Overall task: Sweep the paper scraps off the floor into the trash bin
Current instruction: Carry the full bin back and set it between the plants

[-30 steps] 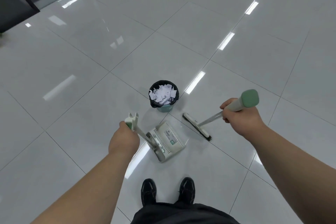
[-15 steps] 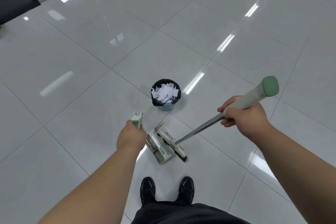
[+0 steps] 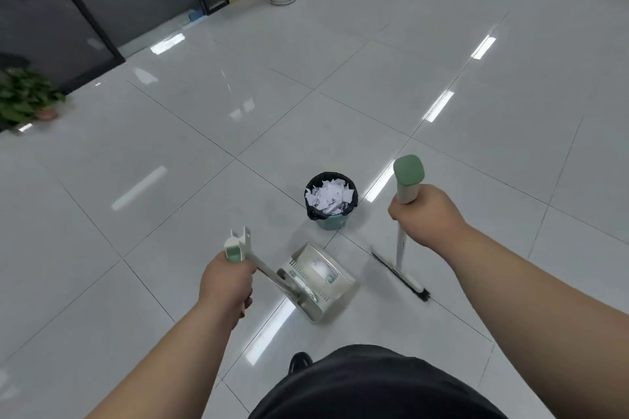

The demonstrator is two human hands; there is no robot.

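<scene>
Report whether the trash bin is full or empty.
Nearly full. White paper scraps are heaped to about the black-lined rim of the trash bin, which stands upright.

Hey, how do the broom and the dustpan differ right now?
The broom is gripped by the right hand, the dustpan by the left hand. The broom's handle stands nearly upright; the dustpan's slants. The broom ends in a narrow dark-bristled strip, the dustpan in a wide pan. Both are white with green grip ends.
</scene>
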